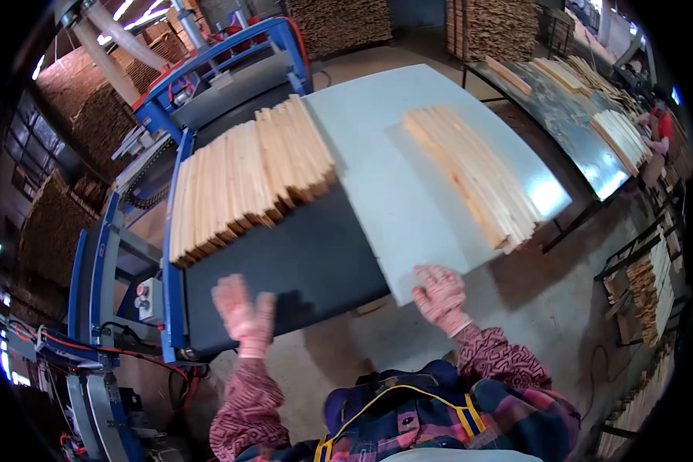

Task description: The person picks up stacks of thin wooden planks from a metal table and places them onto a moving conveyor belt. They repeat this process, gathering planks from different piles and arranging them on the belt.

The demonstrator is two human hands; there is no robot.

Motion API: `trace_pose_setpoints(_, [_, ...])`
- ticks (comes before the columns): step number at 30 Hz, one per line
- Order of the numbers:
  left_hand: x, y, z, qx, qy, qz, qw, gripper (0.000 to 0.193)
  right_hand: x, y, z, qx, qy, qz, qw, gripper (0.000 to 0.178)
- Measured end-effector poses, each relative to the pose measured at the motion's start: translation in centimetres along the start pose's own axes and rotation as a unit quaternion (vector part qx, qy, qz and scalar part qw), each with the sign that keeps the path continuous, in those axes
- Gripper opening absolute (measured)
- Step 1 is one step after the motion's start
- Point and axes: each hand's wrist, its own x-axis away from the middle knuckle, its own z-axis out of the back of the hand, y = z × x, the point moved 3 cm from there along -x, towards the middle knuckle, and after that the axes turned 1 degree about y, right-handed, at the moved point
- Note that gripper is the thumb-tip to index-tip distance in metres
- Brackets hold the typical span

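Note:
My left hand (pixel 243 314), in a pinkish work glove, hovers over the near end of the black conveyor belt (pixel 300 246), its fingers stretched and the thumb apart. Farther along that belt lies a row of wooden strips (pixel 250 173), side by side with uneven near ends. My right hand (pixel 440 296), gloved alike, is at the near corner of the pale metal table (pixel 362 192), fingers extended and holding nothing; whether it touches the edge I cannot tell. Beyond it on the table rests a smaller bundle of wooden strips (pixel 473 173).
A blue machine frame (pixel 223 65) spans the belt's far end. A control box with buttons (pixel 150 300) is mounted at the left. Another metal table (pixel 570 127) with wood stands at the right, a person in red (pixel 659 127) beside it. Wood racks (pixel 651 285) line the right side.

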Motion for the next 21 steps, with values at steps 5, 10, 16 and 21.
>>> trace_pose_setpoints(5, [8.7,30.0,-3.5,0.202,-0.165,-0.221,0.940,0.075,10.9,7.5,4.0,-0.315,-0.145,-0.220,0.912,0.044])
trace_pose_setpoints(10, [13.6,53.5,-4.1,0.322,-0.311,-0.404,0.798,0.072,26.5,21.7,13.3,-0.208,-0.234,-0.455,0.834,0.039])
trace_pose_setpoints(16, [16.0,73.3,-6.0,0.348,-0.407,-0.527,0.659,0.065,35.6,33.7,19.0,-0.345,0.139,-0.627,0.685,0.043])
trace_pose_setpoints(21, [21.3,85.3,-12.7,0.332,-0.564,-0.533,0.536,0.066,36.7,42.3,14.9,0.083,0.133,-0.392,0.906,0.035])
